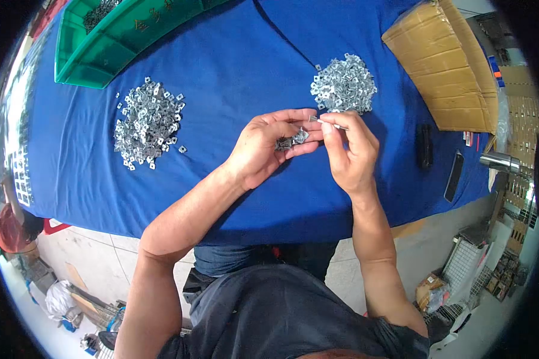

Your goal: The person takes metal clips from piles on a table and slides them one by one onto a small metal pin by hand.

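Note:
Palm up, my left hand (263,143) cradles several small square metal plates (293,139) under its thumb, its other fingers stretched to the right. Touching or almost touching those fingertips, my right hand (353,152) pinches a thin, pale rod-like piece (330,124) between thumb and forefinger. A small metal bit (313,119) shows at the left end of that piece; whether the two are joined I cannot tell. Just beyond my right hand lies a heap of similar metal plates (344,84). Another heap of plates with holes (148,124) lies at the left.
A blue cloth (239,66) covers the table. A green bin (111,51) holding dark small parts stands at the back left. At the right are a cardboard box (440,72), a black object (424,145) and a phone-like dark slab (454,177).

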Tool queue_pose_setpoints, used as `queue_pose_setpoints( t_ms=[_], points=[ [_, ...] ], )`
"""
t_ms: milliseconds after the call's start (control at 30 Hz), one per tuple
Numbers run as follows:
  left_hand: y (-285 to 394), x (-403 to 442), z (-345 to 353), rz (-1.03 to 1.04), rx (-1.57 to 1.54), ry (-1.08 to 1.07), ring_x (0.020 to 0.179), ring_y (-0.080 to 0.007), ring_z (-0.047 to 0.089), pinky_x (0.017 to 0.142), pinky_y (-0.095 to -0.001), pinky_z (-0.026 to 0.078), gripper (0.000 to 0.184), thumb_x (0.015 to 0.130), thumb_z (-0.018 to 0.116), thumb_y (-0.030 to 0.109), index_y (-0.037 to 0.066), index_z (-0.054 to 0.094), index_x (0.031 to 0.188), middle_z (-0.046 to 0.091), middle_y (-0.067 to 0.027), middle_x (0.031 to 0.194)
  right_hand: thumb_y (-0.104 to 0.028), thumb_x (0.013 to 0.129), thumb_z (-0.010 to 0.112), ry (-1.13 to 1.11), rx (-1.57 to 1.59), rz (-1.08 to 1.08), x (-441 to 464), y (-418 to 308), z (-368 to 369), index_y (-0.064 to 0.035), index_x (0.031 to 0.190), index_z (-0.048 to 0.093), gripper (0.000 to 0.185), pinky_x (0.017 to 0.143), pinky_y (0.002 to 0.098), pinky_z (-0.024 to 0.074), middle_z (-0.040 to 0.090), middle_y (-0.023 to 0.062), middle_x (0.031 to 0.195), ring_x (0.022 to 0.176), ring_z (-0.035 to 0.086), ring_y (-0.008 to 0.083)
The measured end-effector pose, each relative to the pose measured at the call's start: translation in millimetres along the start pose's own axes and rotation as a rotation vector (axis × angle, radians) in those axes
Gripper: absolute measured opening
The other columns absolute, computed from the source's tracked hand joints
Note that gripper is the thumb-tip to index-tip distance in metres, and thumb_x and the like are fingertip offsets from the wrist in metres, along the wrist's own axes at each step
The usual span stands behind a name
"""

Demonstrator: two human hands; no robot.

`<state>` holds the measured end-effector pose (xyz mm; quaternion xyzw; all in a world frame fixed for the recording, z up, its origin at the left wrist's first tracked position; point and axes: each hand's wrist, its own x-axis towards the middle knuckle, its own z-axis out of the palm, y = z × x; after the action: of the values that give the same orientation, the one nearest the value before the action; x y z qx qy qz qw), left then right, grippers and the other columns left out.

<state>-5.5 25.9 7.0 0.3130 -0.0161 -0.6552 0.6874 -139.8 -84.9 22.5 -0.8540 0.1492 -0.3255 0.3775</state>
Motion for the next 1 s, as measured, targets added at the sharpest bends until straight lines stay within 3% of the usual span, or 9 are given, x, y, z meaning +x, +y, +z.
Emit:
queue_pose_setpoints(
  t_ms=[467,567,633,700,767,867,1000],
  points=[
    [-1.6,0.4,0.6,0.0,0.069,-0.033,0.106,-0.0241,0.062,0.093,-0.0362,0.053,0.037,0.09,0.041,-0.002,-0.008,0.049,0.126,0.061,-0.0174,0.113,-0.002,0.091,0.057,-0.054,0.054,0.126,-4.2,8.1,4.2,0.002,0.095,0.061,0.006,0.056,0.0288,0.0518,0.064,0.0121,0.083,0.07,0.068,0.0203],
    [-1.0,1.4,0.9,-0.01,0.118,-0.01,0.109,-0.0263,0.061,0.093,-0.0366,0.053,0.039,0.089,0.04,-0.002,-0.009,0.048,0.127,0.06,-0.0197,0.117,-0.002,0.092,0.057,-0.038,-0.006,0.08,-0.3,3.4,1.0,0.0015,0.096,0.062,0.008,0.062,0.026,0.0511,0.065,0.0105,0.085,0.074,0.065,0.0143],
    [0.6,1.7,-0.7,-0.02,0.03,-0.036,0.113,-0.0307,0.059,0.094,-0.0376,0.052,0.04,0.09,0.04,-0.002,-0.01,0.046,0.128,0.058,-0.0233,0.122,-0.002,0.09,0.059,0.021,-0.042,0.151,1.3,3.7,-3.4,0.0015,0.095,0.062,0.007,0.057,0.0304,0.0501,0.065,0.0125,0.081,0.068,0.066,0.0201],
    [2.8,1.7,-0.3,-0.02,0.011,-0.02,0.115,-0.0326,0.058,0.095,-0.0383,0.052,0.039,0.09,0.04,-0.002,-0.01,0.046,0.128,0.057,-0.0247,0.124,-0.004,0.09,0.059,0.136,-0.093,0.269,2.8,15.5,-7.1,-0.0003,0.094,0.063,0.007,0.058,0.0301,0.0487,0.065,0.012,0.08,0.065,0.062,0.0188],
    [4.2,1.9,-0.8,-0.022,-0.011,-0.004,0.116,-0.0346,0.057,0.096,-0.039,0.051,0.039,0.09,0.04,-0.002,-0.011,0.045,0.127,0.055,-0.0261,0.126,-0.004,0.09,0.059,0.147,-0.181,0.215,8.6,17.0,-11.3,-0.0003,0.094,0.063,0.006,0.059,0.0301,0.0487,0.065,0.0113,0.079,0.065,0.062,0.0192],
    [4.8,3.2,-1.1,-0.023,-0.069,-0.008,0.116,-0.0354,0.057,0.097,-0.0398,0.05,0.038,0.091,0.04,0.0,-0.011,0.045,0.127,0.055,-0.027,0.126,-0.004,0.09,0.06,0.143,-0.146,0.239,6.3,19.4,-13.0,0.0001,0.094,0.063,0.007,0.059,0.0281,0.0479,0.065,0.0098,0.08,0.065,0.061,0.0163],
    [2.5,4.3,-5.0,0.004,-0.105,-0.011,0.113,-0.0334,0.059,0.098,-0.0398,0.05,0.038,0.089,0.04,0.0,-0.011,0.046,0.125,0.057,-0.0257,0.122,-0.004,0.091,0.059,0.019,0.137,0.259,-1.9,4.4,-8.2,0.0007,0.096,0.063,0.008,0.058,0.024,0.0464,0.066,0.0067,0.083,0.066,0.059,0.0095]
  ],
)
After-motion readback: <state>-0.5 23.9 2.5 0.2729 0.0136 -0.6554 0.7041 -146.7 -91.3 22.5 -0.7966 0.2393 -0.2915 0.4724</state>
